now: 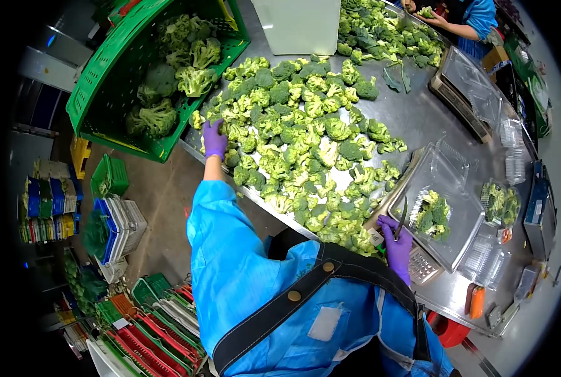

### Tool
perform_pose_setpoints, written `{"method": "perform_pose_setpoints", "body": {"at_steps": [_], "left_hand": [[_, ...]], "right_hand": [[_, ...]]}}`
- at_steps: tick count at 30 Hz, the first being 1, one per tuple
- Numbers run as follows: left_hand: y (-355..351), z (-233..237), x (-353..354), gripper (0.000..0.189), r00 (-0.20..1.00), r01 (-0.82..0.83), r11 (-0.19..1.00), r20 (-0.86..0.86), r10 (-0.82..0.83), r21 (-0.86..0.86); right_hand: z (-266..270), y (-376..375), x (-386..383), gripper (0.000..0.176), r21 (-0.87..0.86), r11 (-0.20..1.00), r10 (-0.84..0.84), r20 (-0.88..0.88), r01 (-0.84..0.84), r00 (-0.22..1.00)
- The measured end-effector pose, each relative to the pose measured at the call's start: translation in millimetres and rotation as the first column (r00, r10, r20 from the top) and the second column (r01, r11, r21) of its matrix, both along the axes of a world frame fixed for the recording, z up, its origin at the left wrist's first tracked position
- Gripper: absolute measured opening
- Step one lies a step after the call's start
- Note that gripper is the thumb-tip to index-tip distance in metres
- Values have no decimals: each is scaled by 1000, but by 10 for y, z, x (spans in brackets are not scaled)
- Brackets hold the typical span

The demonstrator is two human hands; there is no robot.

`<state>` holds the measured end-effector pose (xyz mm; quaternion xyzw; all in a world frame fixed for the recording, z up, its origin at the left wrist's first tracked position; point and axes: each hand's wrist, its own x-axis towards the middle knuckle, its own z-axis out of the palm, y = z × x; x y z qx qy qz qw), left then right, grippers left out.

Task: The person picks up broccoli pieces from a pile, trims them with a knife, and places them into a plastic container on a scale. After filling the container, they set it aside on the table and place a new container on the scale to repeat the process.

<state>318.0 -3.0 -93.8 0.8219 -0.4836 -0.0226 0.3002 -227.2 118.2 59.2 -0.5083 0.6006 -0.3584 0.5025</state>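
Cut broccoli florets (293, 138) lie in a wide heap on the metal table before me. At the heap's left edge, beside the green crate, my left hand (214, 141) in a purple glove reaches among the florets with fingers apart. A single floret (197, 119) is right by its fingertips. My right hand (397, 244), also gloved in purple, is closed on a knife (403, 215) whose dark, narrow blade points up and away. It is over the edge of a scale (424, 267), next to a clear plastic tray (466, 235) with broccoli florets (432, 215) inside.
A tilted green crate (92, 94) holds large broccoli heads (161, 81). A white bin (299, 28) stands behind the heap. Another scale (459, 103), clear containers (486, 261) and a carrot (477, 303) are on the right. A co-worker's hand (434, 20) shows at upper right.
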Motion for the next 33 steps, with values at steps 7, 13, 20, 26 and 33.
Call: {"method": "perform_pose_setpoints", "body": {"at_steps": [7, 13, 20, 26, 33], "left_hand": [[380, 1263, -872, 72, 461, 58, 848, -739, -491, -527], [506, 1408, -1233, 77, 318, 113, 795, -736, -597, -596], [752, 1710, -2240, 64, 99, 351, 828, -862, -497, -437], [963, 1624, -3113, 63, -77, 615, 681, -889, -451, -398], [986, 1599, -3228, 61, -178, 673, 653, -933, -313, -347]], "right_hand": [[-46, 0, 48, 20, 54, 998, 14, -33, -12, 999], [-14, 39, 93, 19, -31, 999, 36, 2, -36, 999], [327, -1, 302, 36, 40, 987, 149, 141, -156, 979], [377, -114, 501, 41, -251, 937, 201, -181, -242, 963], [246, -112, 296, 35, 110, 966, 219, 132, -234, 967]]}}
